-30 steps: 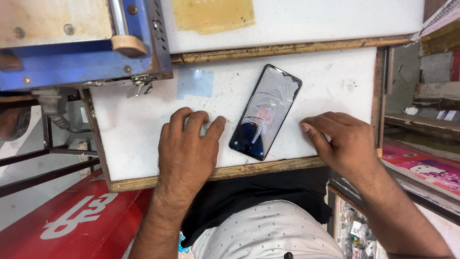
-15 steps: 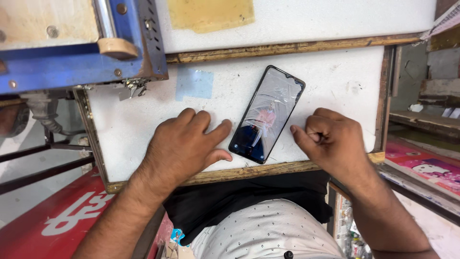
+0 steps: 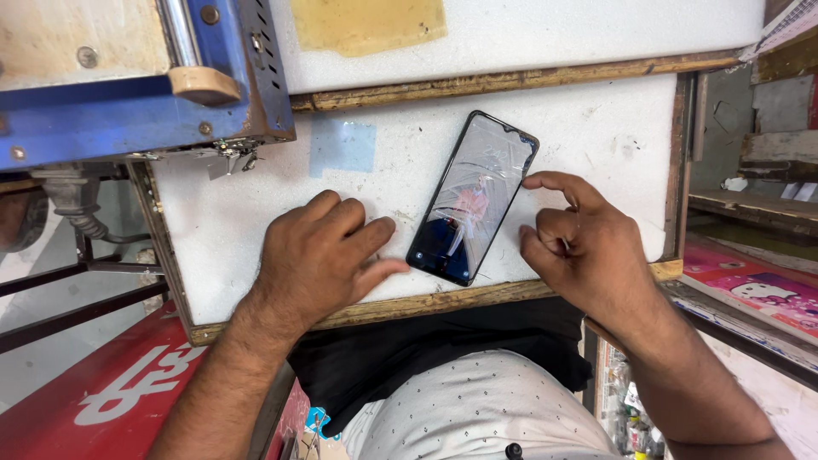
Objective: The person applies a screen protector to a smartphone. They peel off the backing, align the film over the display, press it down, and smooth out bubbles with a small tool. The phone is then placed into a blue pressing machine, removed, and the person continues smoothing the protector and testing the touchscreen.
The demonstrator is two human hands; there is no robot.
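White foam sheeting covers the worktop point(image 3: 596, 128), which is edged with worn wooden strips. At far left a blue metal machine point(image 3: 136, 111) with a steel roller and a tan handle overhangs the worktop's corner, and red panels with white markings lie below it. Just right of the machine a pale blue patch of film point(image 3: 342, 146) sticks to the foam, and a yellowish sheet point(image 3: 368, 23) lies on the upper board. The left hand point(image 3: 319, 255) rests palm down on the foam, fingers spread and grasping nothing, its thumb tip just beside the lower end of a smartphone point(image 3: 473, 198). The smartphone lies face up and tilted, its screen glass cracked. To its right, the right hand point(image 3: 584, 243) is loosely curled, holding nothing, forefinger stretched so its tip touches the smartphone's right edge. Cluttered shelves point(image 3: 767, 204) stand at far right.
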